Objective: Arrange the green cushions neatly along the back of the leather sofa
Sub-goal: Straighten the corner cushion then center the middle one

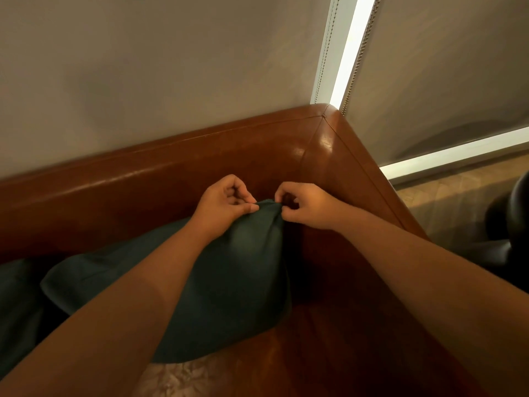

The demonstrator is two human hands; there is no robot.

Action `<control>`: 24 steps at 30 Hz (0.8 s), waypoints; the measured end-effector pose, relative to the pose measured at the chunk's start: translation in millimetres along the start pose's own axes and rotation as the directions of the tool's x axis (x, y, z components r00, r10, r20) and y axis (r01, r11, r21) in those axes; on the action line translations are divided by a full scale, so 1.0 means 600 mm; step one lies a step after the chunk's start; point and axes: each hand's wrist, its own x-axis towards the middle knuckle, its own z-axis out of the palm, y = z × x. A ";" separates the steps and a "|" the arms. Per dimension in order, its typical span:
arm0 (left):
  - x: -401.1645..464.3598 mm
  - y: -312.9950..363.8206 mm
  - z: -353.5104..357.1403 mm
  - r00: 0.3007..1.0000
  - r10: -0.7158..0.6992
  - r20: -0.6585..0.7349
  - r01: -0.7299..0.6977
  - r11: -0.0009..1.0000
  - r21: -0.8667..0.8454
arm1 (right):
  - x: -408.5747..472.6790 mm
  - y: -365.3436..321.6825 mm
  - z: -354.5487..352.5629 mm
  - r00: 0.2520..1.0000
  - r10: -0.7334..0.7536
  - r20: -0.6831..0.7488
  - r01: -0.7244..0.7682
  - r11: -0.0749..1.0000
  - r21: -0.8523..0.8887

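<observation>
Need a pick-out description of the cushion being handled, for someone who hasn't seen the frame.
Start at the brown leather sofa and follow its back to the corner where it meets the armrest. The dark green cushion propped in that corner is the one. Unlike the second green cushion at the far left edge, its top corner is pinched by both the left hand and the right hand.

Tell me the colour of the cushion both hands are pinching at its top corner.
Dark green cushion, plain with no pattern, seen in the head view against the brown leather sofa.
</observation>
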 end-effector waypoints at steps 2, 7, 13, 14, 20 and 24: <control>-0.005 -0.006 0.001 0.999 -0.002 -0.034 0.001 1.000 -0.029 | -0.011 0.005 0.015 0.981 0.065 -0.184 -0.007 0.953 0.303; -0.016 -0.009 -0.002 1.000 -0.008 -0.012 0.007 0.997 -0.076 | -0.027 0.013 0.034 0.928 0.176 -0.328 -0.045 0.927 0.373; -0.022 -0.008 0.013 1.000 -0.005 0.028 0.007 0.997 -0.075 | -0.015 -0.016 0.031 0.957 0.262 -0.122 -0.176 0.864 0.472; -0.023 -0.008 0.014 0.999 -0.007 0.035 0.009 0.998 -0.055 | -0.016 -0.013 0.030 0.953 0.296 -0.059 -0.211 0.793 0.571; -0.027 -0.008 0.010 0.996 -0.001 0.090 -0.006 0.997 0.072 | -0.026 0.012 0.061 0.945 0.283 0.165 -0.274 0.406 0.872; -0.006 0.017 0.028 0.988 0.061 0.139 -0.112 0.912 0.394 | -0.023 0.008 0.060 0.950 0.311 0.040 -0.211 0.538 0.816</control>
